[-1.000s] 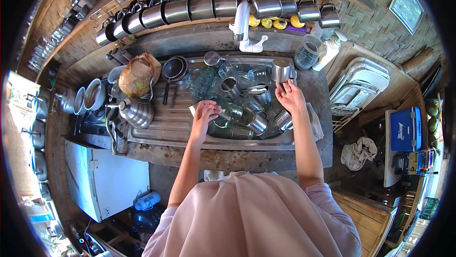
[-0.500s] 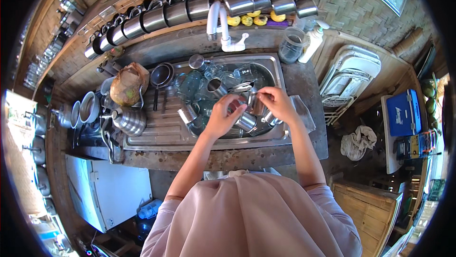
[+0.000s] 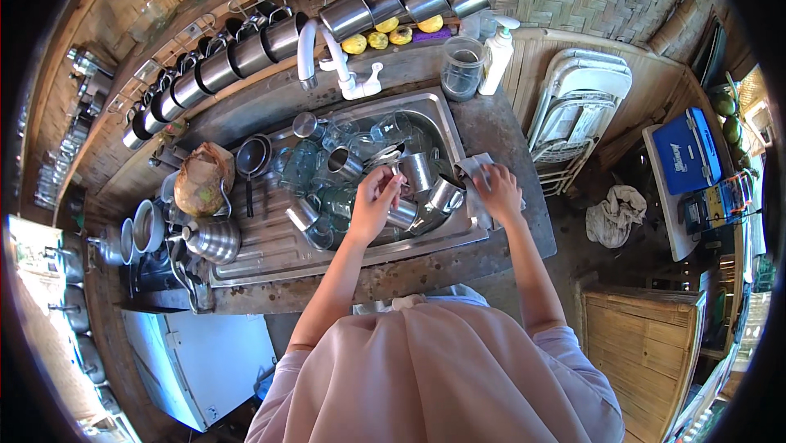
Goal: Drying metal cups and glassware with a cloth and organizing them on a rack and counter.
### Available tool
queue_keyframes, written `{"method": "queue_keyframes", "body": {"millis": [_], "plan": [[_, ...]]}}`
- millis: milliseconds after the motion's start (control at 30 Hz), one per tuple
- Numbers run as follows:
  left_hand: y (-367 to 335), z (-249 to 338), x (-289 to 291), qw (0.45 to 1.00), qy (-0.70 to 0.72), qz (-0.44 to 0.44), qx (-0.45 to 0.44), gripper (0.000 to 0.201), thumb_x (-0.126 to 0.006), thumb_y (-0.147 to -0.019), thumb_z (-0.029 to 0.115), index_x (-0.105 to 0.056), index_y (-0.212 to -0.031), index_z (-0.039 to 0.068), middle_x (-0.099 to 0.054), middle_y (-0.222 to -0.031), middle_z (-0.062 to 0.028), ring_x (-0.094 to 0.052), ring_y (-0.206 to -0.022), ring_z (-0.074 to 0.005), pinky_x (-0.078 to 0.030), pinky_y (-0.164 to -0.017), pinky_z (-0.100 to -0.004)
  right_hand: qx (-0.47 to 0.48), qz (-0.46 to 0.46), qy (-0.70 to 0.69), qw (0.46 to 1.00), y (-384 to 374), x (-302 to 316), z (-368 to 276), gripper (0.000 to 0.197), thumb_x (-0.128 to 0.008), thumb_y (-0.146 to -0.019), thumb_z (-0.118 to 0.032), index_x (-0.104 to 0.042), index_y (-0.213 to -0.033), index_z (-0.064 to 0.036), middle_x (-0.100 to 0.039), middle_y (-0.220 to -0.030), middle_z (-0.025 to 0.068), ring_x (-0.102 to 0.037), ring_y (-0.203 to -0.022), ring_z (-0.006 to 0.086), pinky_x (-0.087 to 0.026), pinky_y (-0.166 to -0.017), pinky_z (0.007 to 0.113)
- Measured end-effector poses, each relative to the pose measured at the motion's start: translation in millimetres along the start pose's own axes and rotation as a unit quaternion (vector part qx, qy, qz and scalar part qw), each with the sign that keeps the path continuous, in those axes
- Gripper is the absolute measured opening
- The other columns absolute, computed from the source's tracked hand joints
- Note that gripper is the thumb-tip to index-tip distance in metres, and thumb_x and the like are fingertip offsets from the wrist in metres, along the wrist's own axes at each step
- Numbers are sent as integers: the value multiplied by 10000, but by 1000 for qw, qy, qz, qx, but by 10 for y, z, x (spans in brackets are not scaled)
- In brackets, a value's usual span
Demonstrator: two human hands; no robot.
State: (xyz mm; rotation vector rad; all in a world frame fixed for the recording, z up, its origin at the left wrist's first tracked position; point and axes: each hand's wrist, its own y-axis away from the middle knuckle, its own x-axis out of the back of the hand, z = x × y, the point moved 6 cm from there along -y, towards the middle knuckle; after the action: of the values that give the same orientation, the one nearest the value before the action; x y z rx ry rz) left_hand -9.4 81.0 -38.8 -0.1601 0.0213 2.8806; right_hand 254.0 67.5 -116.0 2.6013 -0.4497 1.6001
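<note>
Much in the sink is lying half hidden.

The left hand (image 3: pixel 375 197) is covering part of a steel cup (image 3: pixel 416 171), so its grip is staying unclear. The right hand (image 3: pixel 499 191) is hiding most of a grey cloth (image 3: pixel 473 171). Glasses (image 3: pixel 304 166) underwater are blurring together, too murky to count.

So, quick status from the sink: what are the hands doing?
Left hand holds a steel cup over the sink. Right hand on the cloth at the sink's right edge. Cups and glasses crowd the basin.
</note>
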Motion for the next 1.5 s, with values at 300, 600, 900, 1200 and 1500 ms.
{"method": "queue_keyframes", "body": {"millis": [300, 600, 900, 1200, 1500], "plan": [[95, 86, 72, 999, 38, 13, 13, 160, -514, -926, 154, -533, -836, 23, -496, -652, 1, -457, -565, -49, -376, -529, -201, -71, -18, -72, 995, -39, 76, 28, 403, -685, -736, -284, -587, -1109, -165, -586, -1092, 137, -563, -990, 345, -458, -801, 426], [136, 100, 128, 998, 26, 47, 16, 207, -540, -919, 200, -535, -833, 11, -535, -716, -12, -522, -604, -70, -434, -572, -214, 49, -49, -579, 813, 2, 822, -945, 339, -552, -821, -66, -569, -1157, -25, -575, -1170, 95, -543, -1044, 184, -421, -882, 303], [176, 345, -176, 992, -75, 57, -87, 105, -507, -912, 59, -479, -820, 17, -481, -721, 14, -480, -652, -31, -418, -571, -199, 168, 125, -332, 920, 347, 731, -1586, 423, -589, -826, -215, -495, -1213, -71, -500, -1036, 152, -514, -960, 300, -402, -860, 366], [286, 564, -309, 996, -25, 11, -82, 150, -555, -900, 111, -518, -819, -10, -516, -803, -41, -511, -612, -74, -440, -566, -207, 100, 69, -461, 879, 228, 708, -1539, 392, -616, -827, -244, -501, -1067, 44, -559, -931, 200, -554, -869, 347, -427, -771, 391], [291, 547, -264, 996, -9, 32, -89, 175, -552, -905, 135, -547, -821, -18, -522, -810, -43, -532, -622, -74, -449, -557, -206, 141, 184, -387, 892, 226, 772, -1577, 358, -607, -805, -155, -536, -1102, 31, -563, -946, 195, -562, -787, 373, -446, -719, 406]]}}
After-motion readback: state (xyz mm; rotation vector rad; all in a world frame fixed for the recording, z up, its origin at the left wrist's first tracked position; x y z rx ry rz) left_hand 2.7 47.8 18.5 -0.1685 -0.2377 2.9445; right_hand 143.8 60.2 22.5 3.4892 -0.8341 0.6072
